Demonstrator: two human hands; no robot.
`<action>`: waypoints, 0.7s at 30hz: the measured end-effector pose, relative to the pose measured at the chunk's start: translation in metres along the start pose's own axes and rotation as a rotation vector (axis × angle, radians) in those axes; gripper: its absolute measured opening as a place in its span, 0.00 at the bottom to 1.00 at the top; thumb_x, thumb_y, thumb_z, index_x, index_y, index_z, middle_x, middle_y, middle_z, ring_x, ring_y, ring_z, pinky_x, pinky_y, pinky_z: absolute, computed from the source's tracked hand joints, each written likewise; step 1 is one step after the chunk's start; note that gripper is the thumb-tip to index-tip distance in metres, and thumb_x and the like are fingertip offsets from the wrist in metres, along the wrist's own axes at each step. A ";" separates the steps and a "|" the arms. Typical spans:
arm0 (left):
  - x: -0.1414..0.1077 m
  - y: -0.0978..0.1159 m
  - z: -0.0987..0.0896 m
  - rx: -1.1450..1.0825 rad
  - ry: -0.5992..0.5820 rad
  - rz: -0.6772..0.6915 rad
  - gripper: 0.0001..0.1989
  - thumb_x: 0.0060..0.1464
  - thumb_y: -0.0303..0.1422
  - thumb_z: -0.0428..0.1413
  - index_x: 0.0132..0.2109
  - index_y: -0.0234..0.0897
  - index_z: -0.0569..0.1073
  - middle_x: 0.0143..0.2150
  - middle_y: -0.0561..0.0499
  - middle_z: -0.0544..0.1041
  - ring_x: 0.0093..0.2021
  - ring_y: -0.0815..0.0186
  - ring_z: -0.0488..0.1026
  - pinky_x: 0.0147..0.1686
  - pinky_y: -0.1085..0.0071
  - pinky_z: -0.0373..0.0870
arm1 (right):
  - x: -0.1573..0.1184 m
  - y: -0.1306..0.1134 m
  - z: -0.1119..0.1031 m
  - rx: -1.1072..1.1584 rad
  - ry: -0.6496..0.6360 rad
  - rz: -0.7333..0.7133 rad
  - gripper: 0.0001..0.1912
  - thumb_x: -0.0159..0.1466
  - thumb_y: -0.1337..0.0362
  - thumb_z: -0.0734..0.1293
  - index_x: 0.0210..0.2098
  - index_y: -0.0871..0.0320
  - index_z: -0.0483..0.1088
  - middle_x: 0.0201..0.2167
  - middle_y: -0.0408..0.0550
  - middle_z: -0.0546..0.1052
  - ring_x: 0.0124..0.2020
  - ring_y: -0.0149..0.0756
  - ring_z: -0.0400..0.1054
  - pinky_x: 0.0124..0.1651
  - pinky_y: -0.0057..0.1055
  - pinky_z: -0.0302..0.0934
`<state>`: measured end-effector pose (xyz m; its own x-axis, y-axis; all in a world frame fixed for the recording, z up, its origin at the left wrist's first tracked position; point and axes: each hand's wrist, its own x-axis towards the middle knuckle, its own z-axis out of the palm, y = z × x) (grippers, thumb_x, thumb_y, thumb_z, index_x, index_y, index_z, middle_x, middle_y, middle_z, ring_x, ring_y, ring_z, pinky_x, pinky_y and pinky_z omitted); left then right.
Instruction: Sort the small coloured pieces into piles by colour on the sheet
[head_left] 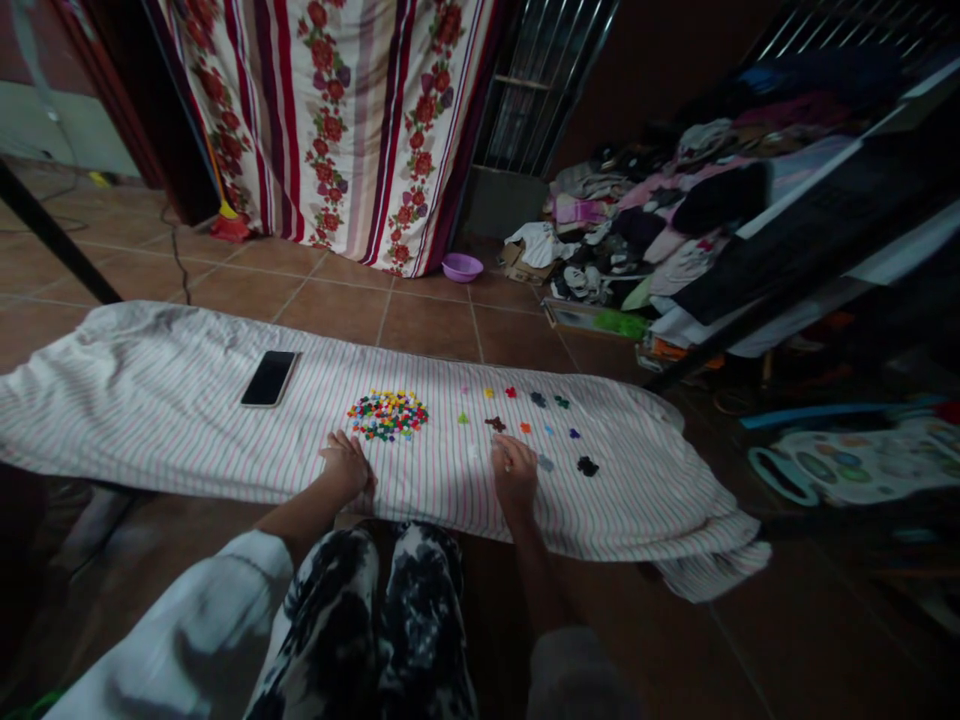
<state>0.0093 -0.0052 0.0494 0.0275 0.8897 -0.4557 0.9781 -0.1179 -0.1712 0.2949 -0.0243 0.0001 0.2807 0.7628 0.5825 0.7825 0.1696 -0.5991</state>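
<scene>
A mixed pile of tiny coloured pieces [388, 414], perhaps beads or small bricks, lies on the striped cloth [420, 480]. Just left of its near edge, my left hand [346, 464] rests on the cloth with fingers stretched out and nothing visible in them. My right hand [515, 468] is low over the cloth among small groups sorted by colour, its fingertips drawn together. Whatever they pinch is too small to make out. Beyond it lie a brown group [495, 424] and an orange group [525, 428]; a grey group [545, 463] is beside it, with a black group [588, 466] farther right.
A phone [270, 379] lies left of the pile. More groups, including red [511, 392], yellow [489, 393] and dark green [562, 402], sit toward the far edge. Past the table are a purple basin [462, 267], a floral curtain [360, 130] and heaped clothes [637, 210].
</scene>
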 end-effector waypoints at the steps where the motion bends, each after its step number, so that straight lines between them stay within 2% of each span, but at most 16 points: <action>1: 0.000 0.000 0.000 -0.005 0.001 0.002 0.42 0.53 0.43 0.49 0.65 0.13 0.48 0.66 0.16 0.45 0.66 0.30 0.45 0.53 0.40 0.60 | 0.001 -0.009 0.006 0.009 -0.028 -0.025 0.16 0.65 0.59 0.57 0.40 0.57 0.75 0.42 0.54 0.76 0.47 0.42 0.66 0.52 0.43 0.61; 6: 0.000 0.000 0.000 -0.016 0.001 -0.002 0.42 0.53 0.43 0.49 0.65 0.14 0.48 0.66 0.17 0.45 0.66 0.30 0.45 0.53 0.41 0.60 | -0.001 -0.054 0.044 0.057 -0.246 -0.153 0.15 0.64 0.64 0.59 0.41 0.55 0.77 0.40 0.51 0.75 0.46 0.40 0.65 0.53 0.40 0.60; 11: 0.000 0.001 -0.001 -0.008 -0.004 -0.013 0.41 0.54 0.42 0.49 0.65 0.15 0.49 0.66 0.18 0.45 0.66 0.31 0.45 0.53 0.42 0.60 | -0.007 -0.085 0.075 0.009 -0.424 -0.228 0.15 0.64 0.67 0.60 0.43 0.52 0.77 0.46 0.50 0.73 0.50 0.42 0.60 0.55 0.40 0.58; 16: 0.001 0.003 -0.001 -0.009 -0.010 -0.024 0.40 0.55 0.42 0.47 0.65 0.16 0.49 0.66 0.19 0.45 0.66 0.31 0.45 0.53 0.41 0.60 | -0.005 -0.102 0.092 -0.061 -0.508 -0.262 0.14 0.64 0.67 0.61 0.44 0.50 0.77 0.53 0.50 0.69 0.55 0.44 0.55 0.59 0.43 0.53; 21: 0.000 0.003 -0.001 -0.022 0.005 -0.019 0.40 0.54 0.43 0.47 0.65 0.15 0.49 0.66 0.19 0.46 0.66 0.31 0.45 0.54 0.40 0.59 | 0.002 -0.111 0.103 -0.124 -0.551 -0.233 0.12 0.64 0.66 0.63 0.42 0.50 0.77 0.57 0.49 0.66 0.58 0.47 0.52 0.59 0.46 0.52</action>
<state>0.0124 -0.0049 0.0501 0.0093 0.8937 -0.4485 0.9829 -0.0908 -0.1604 0.1511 0.0226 0.0110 -0.2084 0.9305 0.3013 0.8568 0.3222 -0.4025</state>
